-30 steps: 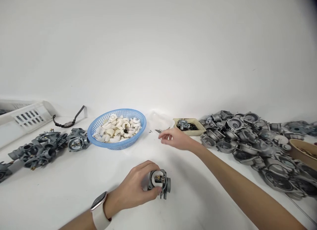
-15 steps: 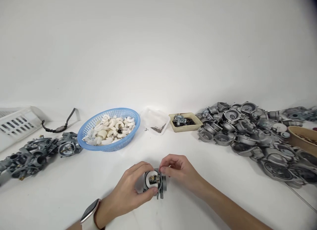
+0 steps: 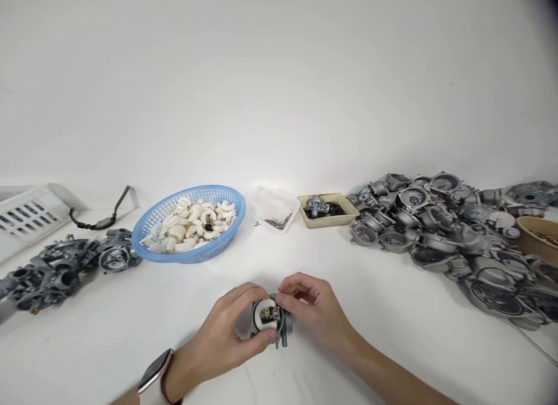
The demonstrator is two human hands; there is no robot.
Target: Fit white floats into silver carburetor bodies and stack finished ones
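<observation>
My left hand [image 3: 231,329] grips a grey metal carburetor [image 3: 285,323] from its left side, thumb at the lower edge and fingers at the upper edge. The open side of the carburetor faces up. A white float [image 3: 258,319] sits inside it, around small brass jets [image 3: 265,314]. At the upper right rim, my right hand [image 3: 314,303] is closed, with thumb and forefinger pinched together close to the float's hinge end. Whatever is between those fingertips is too small or hidden to make out.
A blue basket [image 3: 143,251] of white floats stands back left, beside carburetors [image 3: 65,271]. Behind my hands are a clear tray [image 3: 261,201] with thin metal pins and a cream tray [image 3: 326,222] holding black rings and a carburetor. Grey bowls [image 3: 436,219] are heaped at right.
My right thumb and forefinger have shifted slightly left, further over the carburetor's rim. My left hand keeps its hold. The camera view has moved slightly.
</observation>
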